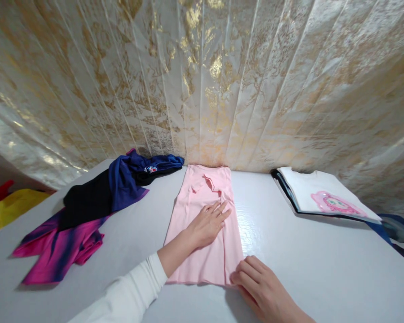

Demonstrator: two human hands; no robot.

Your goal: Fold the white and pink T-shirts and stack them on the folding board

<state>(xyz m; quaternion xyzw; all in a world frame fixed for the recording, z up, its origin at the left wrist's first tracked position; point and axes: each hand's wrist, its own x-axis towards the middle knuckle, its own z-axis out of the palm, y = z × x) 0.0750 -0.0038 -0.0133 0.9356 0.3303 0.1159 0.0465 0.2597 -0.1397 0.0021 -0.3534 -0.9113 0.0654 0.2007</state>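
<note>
A pale pink shirt (185, 242) lies lengthwise in front of me, its sides turned inward and a short sleeve folded over the upper part. My left hand (208, 223) rests flat on the middle of it, fingers spread toward the right-hand fold. At the shirt's lower right corner is my right hand (256, 282), its fingers curled together on the hem; the fingertips are partly hidden. Small wrinkles show around the folded sleeve.
On the left of the white table (306, 260) lie loose dark blue, black and pink clothes (87, 197). Neatly stacked folded clothes, a white printed shirt (309, 188) on top, sit at the right. Yellow cloth (16, 208) is at the far left, and a gold-patterned curtain (202, 80) hangs behind.
</note>
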